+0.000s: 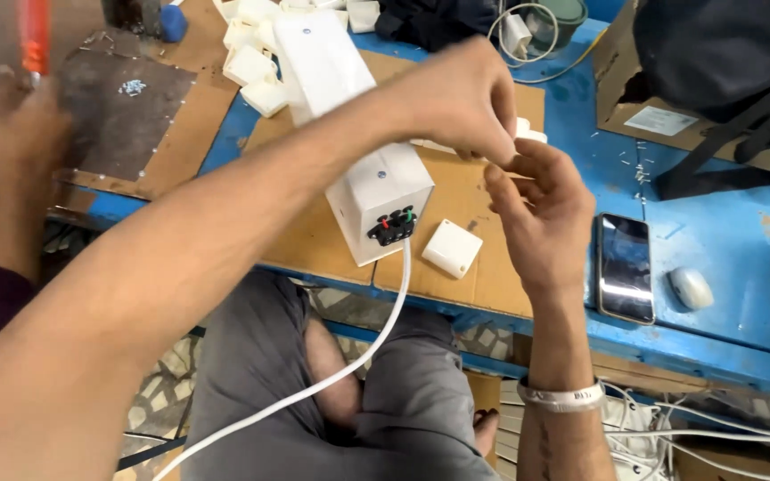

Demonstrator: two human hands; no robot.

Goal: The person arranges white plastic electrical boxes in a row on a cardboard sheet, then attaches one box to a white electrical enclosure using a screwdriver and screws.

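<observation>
White box (376, 191) (blue table (715, 240))

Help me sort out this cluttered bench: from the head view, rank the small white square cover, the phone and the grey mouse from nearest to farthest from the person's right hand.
From the right hand:
1. Small white square cover, just to its left on the cardboard.
2. Phone, just to its right on the blue bench; nearly as close as the cover.
3. Grey mouse, farther right, beyond the phone.

You are in what looks like a small assembly workshop: a scuffed blue surface (724, 240), stacked white plastic housings (251, 53), loose cables (715, 436).
</observation>
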